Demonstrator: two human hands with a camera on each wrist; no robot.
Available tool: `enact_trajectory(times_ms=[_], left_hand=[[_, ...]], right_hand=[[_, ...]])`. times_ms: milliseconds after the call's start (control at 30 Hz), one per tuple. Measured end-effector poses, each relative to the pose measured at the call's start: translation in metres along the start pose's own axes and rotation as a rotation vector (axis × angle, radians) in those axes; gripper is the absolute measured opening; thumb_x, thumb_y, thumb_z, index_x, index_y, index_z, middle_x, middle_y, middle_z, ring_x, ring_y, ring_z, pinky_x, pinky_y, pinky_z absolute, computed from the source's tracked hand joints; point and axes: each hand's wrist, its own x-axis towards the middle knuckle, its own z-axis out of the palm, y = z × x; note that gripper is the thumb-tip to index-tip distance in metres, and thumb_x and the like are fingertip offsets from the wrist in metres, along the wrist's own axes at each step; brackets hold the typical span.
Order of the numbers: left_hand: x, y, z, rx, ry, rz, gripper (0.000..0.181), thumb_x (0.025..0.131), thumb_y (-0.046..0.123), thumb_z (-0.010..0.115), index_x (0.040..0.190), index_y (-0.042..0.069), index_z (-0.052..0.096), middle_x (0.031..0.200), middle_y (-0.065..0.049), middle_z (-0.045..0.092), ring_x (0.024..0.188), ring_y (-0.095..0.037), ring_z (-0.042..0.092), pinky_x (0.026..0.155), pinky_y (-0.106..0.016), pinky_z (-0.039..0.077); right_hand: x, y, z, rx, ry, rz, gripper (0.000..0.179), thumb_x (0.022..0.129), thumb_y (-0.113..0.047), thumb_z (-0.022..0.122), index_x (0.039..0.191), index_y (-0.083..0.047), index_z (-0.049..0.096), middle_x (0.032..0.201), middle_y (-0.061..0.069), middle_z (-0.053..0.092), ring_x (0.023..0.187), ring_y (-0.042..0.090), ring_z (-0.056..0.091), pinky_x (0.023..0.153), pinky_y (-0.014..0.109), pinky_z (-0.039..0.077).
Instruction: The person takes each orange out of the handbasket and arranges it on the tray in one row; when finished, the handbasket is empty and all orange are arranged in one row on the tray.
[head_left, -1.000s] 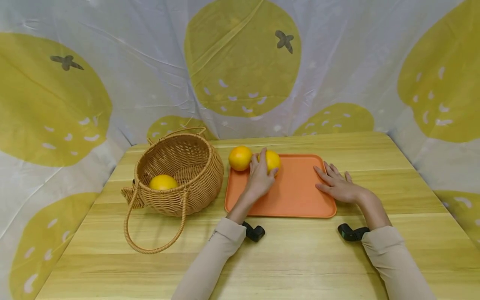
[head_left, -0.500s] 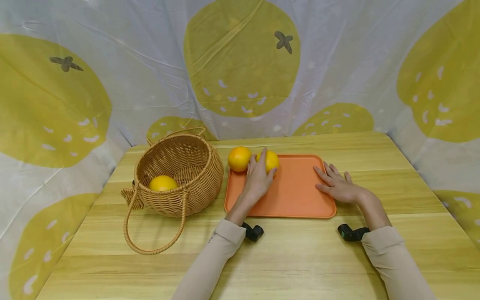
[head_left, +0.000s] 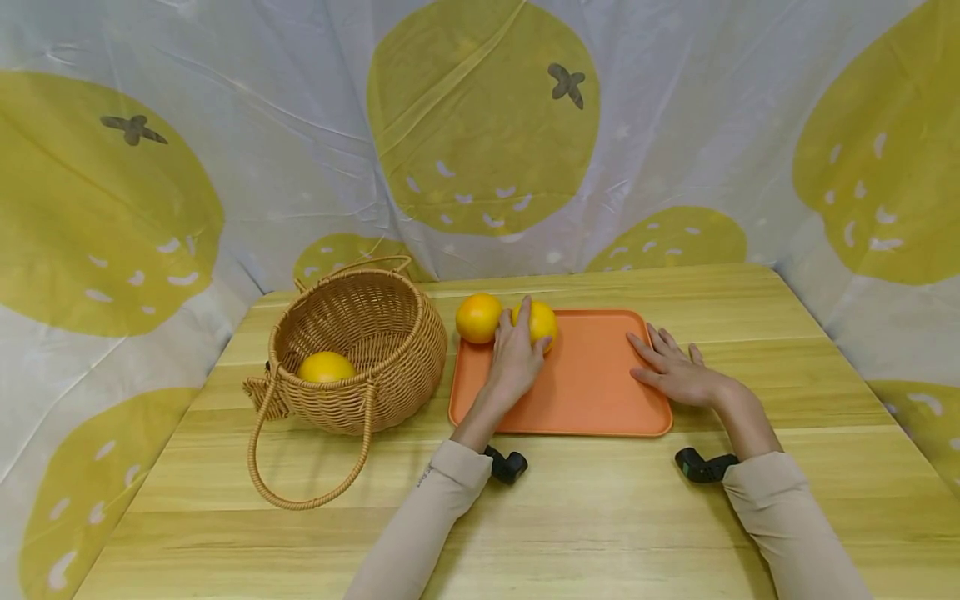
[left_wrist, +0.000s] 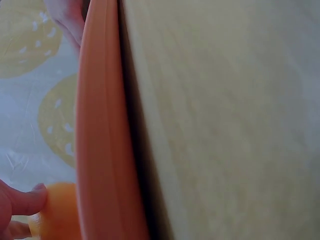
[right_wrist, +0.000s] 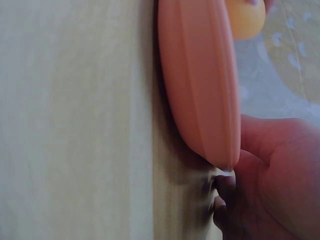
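Note:
My left hand [head_left: 516, 360] grips an orange [head_left: 545, 322] at the back of the coral tray [head_left: 600, 383], fingers over its near left side. In the left wrist view its thumb [left_wrist: 31, 201] presses against that orange. Just left of it, a second orange [head_left: 477, 317] sits at the tray's back left corner. My right hand [head_left: 686, 375] rests at the tray's right edge with fingers spread, the fingertips over the rim. In the right wrist view its thumb side lies close against the tray wall [right_wrist: 205, 85], and the other fingers are partly hidden.
Left of the tray stands a wicker basket [head_left: 408, 367] with an orange [head_left: 326, 367] inside. Its front handle [head_left: 300, 503] hangs down onto the wooden table [head_left: 585, 517]. A curtain [head_left: 300, 125] with yellow fruit prints hangs behind and at both sides.
My left hand and the orange in it have shifted very slightly left, closer to the orange in the corner. The right hand, the tray and the basket have not visibly moved.

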Motion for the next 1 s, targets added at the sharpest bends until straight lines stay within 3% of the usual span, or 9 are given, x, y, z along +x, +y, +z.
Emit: enact_trajectory(times_ms=[333,500,833,1000], left_hand=[[0.003,-0.005,0.001,-0.031,0.014,0.010,0.070,0.105,0.019,0.061,0.165,0.013,0.026,0.166,-0.030,0.025,0.148,-0.049,0.038,0.116,-0.060,0.041],[0.004,-0.005,-0.001,-0.038,0.001,-0.006,0.072,0.105,0.021,0.062,0.166,0.016,0.024,0.170,-0.024,0.019,0.149,-0.048,0.038,0.118,-0.059,0.039],[0.004,-0.003,-0.005,0.023,-0.001,-0.012,0.068,0.105,0.022,0.061,0.165,0.018,0.028,0.171,-0.023,0.019,0.149,-0.044,0.040,0.117,-0.058,0.040],[0.005,-0.003,-0.008,0.037,-0.015,-0.019,0.068,0.105,0.021,0.061,0.165,0.019,0.028,0.171,-0.022,0.019,0.150,-0.042,0.040,0.116,-0.059,0.041]], right_hand=[[0.001,0.006,0.002,0.027,0.029,-0.032,0.078,0.109,-0.048,0.045,0.167,-0.009,0.011,0.169,0.031,-0.014,0.155,0.052,-0.017,0.113,0.076,-0.020],[0.001,0.010,0.002,0.049,0.026,-0.056,0.080,0.108,-0.054,0.044,0.168,-0.013,0.010,0.169,0.030,-0.016,0.155,0.052,-0.019,0.110,0.077,-0.022],[0.010,0.028,0.007,-0.005,0.016,-0.010,0.104,0.093,-0.087,0.031,0.168,-0.020,0.006,0.172,0.021,-0.018,0.158,0.046,-0.019,0.114,0.075,-0.020],[0.009,0.025,0.006,0.013,0.010,-0.024,0.092,0.100,-0.075,0.036,0.168,-0.021,0.006,0.172,0.020,-0.019,0.157,0.045,-0.021,0.114,0.074,-0.022]])
